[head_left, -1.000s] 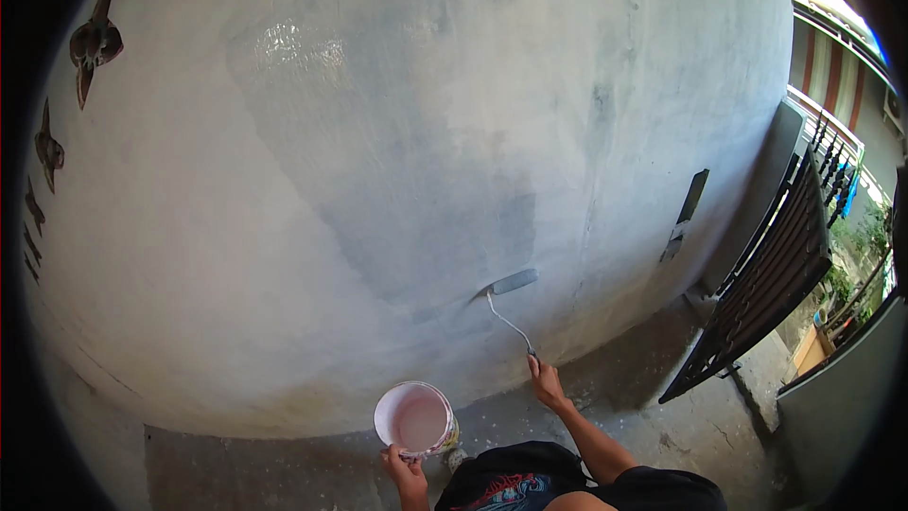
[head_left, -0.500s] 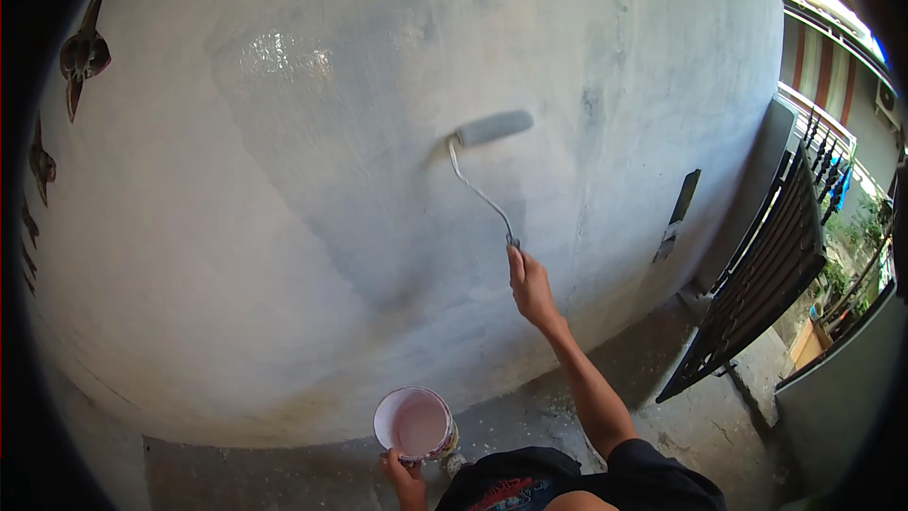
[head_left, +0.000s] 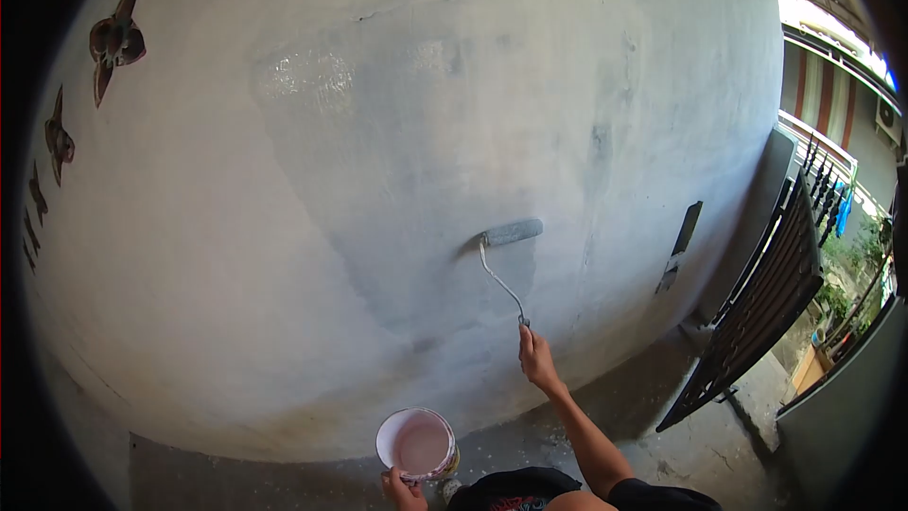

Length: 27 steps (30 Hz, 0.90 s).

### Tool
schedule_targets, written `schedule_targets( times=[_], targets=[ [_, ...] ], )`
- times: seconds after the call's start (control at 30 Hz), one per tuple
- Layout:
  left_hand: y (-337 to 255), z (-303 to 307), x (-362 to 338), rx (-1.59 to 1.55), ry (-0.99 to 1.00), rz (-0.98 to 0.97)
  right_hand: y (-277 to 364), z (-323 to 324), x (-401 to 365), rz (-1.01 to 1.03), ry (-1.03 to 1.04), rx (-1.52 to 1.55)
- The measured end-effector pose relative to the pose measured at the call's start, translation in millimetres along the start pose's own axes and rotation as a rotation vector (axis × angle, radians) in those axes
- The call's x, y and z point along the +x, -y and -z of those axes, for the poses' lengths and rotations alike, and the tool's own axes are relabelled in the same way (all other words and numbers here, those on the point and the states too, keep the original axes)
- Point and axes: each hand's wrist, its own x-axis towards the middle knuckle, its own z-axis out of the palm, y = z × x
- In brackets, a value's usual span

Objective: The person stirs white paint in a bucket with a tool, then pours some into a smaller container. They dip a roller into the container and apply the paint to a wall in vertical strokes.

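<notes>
My right hand [head_left: 536,360] is closed around the handle of a paint roller [head_left: 512,232]. Its grey sleeve lies against the pale wall [head_left: 208,303], near the lower part of a wet, darker patch [head_left: 378,161]. Down by my body, my left hand [head_left: 404,490] grips the rim of a paint bucket [head_left: 416,443]. The bucket is whitish, and pinkish-looking liquid shows inside it.
Dark metal gate bars [head_left: 747,322] stand at the right, with plants [head_left: 856,255] beyond. A dark slot [head_left: 688,227] marks the wall. Ornamental openings [head_left: 115,38] run along the upper left. The concrete floor [head_left: 236,483] meets the wall below.
The roller has moved down the wall, with my right hand lowering along with it. My left hand still holds the bucket. The camera view has shifted a little.
</notes>
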Motion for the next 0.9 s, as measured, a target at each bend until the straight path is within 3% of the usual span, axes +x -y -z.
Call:
schedule_targets(
  times=[0.07, 0.17, 0.37, 0.53, 0.6, 0.63, 0.73, 0.8, 0.9],
  targets=[
    [-17.4, -14.1, -21.2, -0.017, -0.036, -0.01, 17.4, 5.4, 2.2, -0.016, -0.001, 0.006],
    [-17.7, -18.4, -16.0, -0.001, -0.031, -0.034, 45.2, 16.4, 23.6, 0.139, -0.088, -0.15],
    [16.6, 23.0, 20.6, 0.183, 0.106, -0.118, 172.7, 41.3, 63.4, 0.393, -0.145, -0.241],
    [36.6, 47.5, 46.1, 0.337, 0.294, -0.195, 241.4, 40.2, 66.4, 0.315, -0.106, -0.245],
    [31.0, 51.6, 41.9, 0.974, 0.37, -0.733, 227.3, 33.1, 65.7, 0.322, -0.123, -0.222],
    [32.2, 51.5, 42.1, 0.974, 0.366, -0.734, 215.5, 28.0, 63.9, 0.333, -0.138, -0.202],
    [32.0, 34.4, 33.9, 0.854, 0.353, -0.703, 155.9, 9.0, 51.8, 0.429, -0.193, -0.216],
    [7.1, 5.2, 9.6, -0.055, 0.066, 0.163, 124.1, 3.6, 29.6, 0.342, -0.171, -0.219],
    [21.8, 11.4, 21.2, -0.013, 0.02, 0.108, 99.3, 4.9, 10.4, 0.237, -0.151, -0.238]
  ],
)
